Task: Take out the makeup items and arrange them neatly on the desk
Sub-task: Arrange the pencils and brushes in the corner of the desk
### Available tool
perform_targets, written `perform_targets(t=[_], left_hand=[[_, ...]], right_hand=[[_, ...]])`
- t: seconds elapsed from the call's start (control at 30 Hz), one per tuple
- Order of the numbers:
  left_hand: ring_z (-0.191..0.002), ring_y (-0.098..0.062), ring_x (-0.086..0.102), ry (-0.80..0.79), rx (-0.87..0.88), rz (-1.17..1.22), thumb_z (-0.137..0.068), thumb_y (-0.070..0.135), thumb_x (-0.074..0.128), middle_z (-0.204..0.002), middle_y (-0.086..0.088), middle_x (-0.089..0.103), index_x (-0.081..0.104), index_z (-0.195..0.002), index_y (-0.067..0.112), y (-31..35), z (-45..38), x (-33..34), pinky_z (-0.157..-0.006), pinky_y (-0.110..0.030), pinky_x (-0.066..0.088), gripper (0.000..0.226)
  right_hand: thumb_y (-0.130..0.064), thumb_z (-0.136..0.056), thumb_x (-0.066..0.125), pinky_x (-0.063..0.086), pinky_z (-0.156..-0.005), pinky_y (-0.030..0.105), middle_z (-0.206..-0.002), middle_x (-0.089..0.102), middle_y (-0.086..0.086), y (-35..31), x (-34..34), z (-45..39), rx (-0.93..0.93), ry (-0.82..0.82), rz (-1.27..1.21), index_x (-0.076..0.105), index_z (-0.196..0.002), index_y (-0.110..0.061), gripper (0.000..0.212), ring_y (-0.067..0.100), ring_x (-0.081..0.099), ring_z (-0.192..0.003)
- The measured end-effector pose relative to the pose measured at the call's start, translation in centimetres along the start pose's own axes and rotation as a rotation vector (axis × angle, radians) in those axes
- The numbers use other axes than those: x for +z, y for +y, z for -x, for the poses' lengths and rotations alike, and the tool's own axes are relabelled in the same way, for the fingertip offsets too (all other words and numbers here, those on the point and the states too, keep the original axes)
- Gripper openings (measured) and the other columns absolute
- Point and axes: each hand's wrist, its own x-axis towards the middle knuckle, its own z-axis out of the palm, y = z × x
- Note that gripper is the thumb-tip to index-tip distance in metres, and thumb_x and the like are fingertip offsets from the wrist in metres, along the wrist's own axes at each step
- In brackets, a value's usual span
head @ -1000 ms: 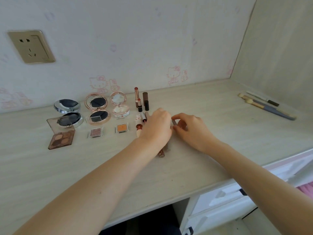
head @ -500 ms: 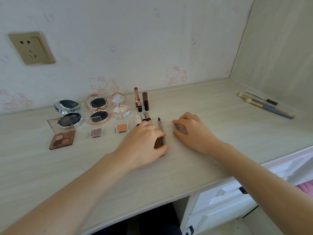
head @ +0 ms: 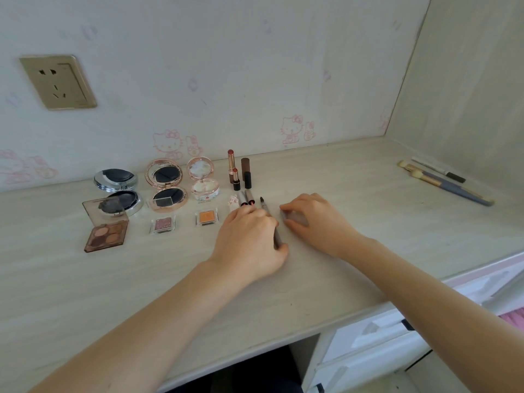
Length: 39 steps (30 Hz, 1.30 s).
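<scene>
- Bench [head: 354,194]: pale wood-grain top against a wall with a socket [head: 58,82]. Most makeup items already laid out at the left; by my reading the task was well advanced, with the pen-shaped items and the brushes at far right not yet brought into line.
- Left hand [head: 249,242]: palm down, thumb and fingers curled around the eyeliner pen [head: 266,212], pressing it flat on the bench just right of the lip pencils [head: 246,197]. Half a second earlier the same hand sat lower and the pen lay more exposed; the hand had since slid forward and covered most of the barrel.
- Right hand [head: 314,222]: resting on the bench just right of the pen, fingers curled over a small greyish item, likely the cap; blurred, so I could not tell for certain. Position little changed from the earlier frame.
- Compacts: silver [head: 117,191], rose-gold [head: 166,184], white floral [head: 202,178], all open in a row.
- Brushes [head: 442,181]: loose group, well apart from the rest; probably left to arrange.
- Eyeshadow palette [head: 105,235], lid up, and two single pans [head: 163,224] in front.
- Lipsticks [head: 238,171]: upright, uncapped, caps beside them.
</scene>
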Motion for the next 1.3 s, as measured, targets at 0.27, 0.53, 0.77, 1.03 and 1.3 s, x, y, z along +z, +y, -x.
perform_targets(t=[0.27, 0.53, 0.77, 1.03, 1.3], left_hand=[[-0.113, -0.019, 0.048, -0.013, -0.045, 0.012, -0.081, 0.043, 0.053, -0.111, 0.004, 0.062, 0.065, -0.114, 0.020, -0.3, -0.7, -0.2, -0.095, -0.027, 0.035, 0.041], [-0.105, -0.019, 0.051, 0.007, -0.050, 0.062, -0.081, 0.049, 0.053, -0.104, 0.005, 0.062, 0.063, -0.110, 0.021, -0.5, -0.7, -0.1, -0.085, -0.030, 0.041, 0.041], [-0.118, -0.019, 0.048, 0.057, -0.061, 0.117, -0.087, 0.038, 0.053, -0.115, 0.003, 0.063, 0.057, -0.124, 0.019, 0.5, -2.6, 0.1, -0.091, -0.034, 0.043, 0.042], [-0.119, -0.019, 0.049, 0.021, 0.053, 0.164, -0.095, 0.037, 0.045, -0.121, 0.003, 0.063, 0.059, -0.123, 0.018, 5.3, -7.6, 1.3, -0.088, -0.038, 0.048, 0.037], [-0.113, -0.028, 0.053, -0.093, 0.141, 0.228, -0.093, 0.034, 0.045, -0.115, -0.005, 0.064, 0.062, -0.113, 0.019, 11.9, -13.8, 4.5, -0.086, -0.040, 0.049, 0.029]], right_hand=[[-0.015, -0.087, 0.059, 0.035, -0.089, 0.024, -0.109, 0.066, 0.012, -0.7, 1.0, -2.2, -0.047, -0.007, -0.034, 0.068, -0.113, -0.011, 0.027, 0.029, 0.057, -0.101], [-0.019, -0.090, 0.058, 0.038, -0.095, 0.027, -0.117, 0.064, 0.009, -0.2, 0.6, -1.7, -0.038, -0.018, -0.078, 0.061, -0.124, -0.012, 0.035, 0.026, 0.056, -0.110], [-0.023, -0.094, 0.053, 0.036, -0.103, 0.026, -0.130, 0.060, 0.004, 2.1, -1.7, 0.1, 0.045, -0.030, -0.024, 0.057, -0.130, -0.016, 0.037, 0.020, 0.049, -0.125], [-0.027, -0.096, 0.050, 0.035, -0.104, 0.030, -0.134, 0.056, 0.003, 8.6, -7.1, 4.2, 0.189, -0.024, 0.106, 0.055, -0.131, -0.019, 0.036, 0.021, 0.046, -0.127], [-0.033, -0.094, 0.053, 0.040, -0.092, 0.025, -0.129, 0.060, -0.001, 16.1, -11.9, 7.2, 0.383, -0.002, 0.175, 0.058, -0.128, -0.022, 0.036, 0.021, 0.054, -0.119]])
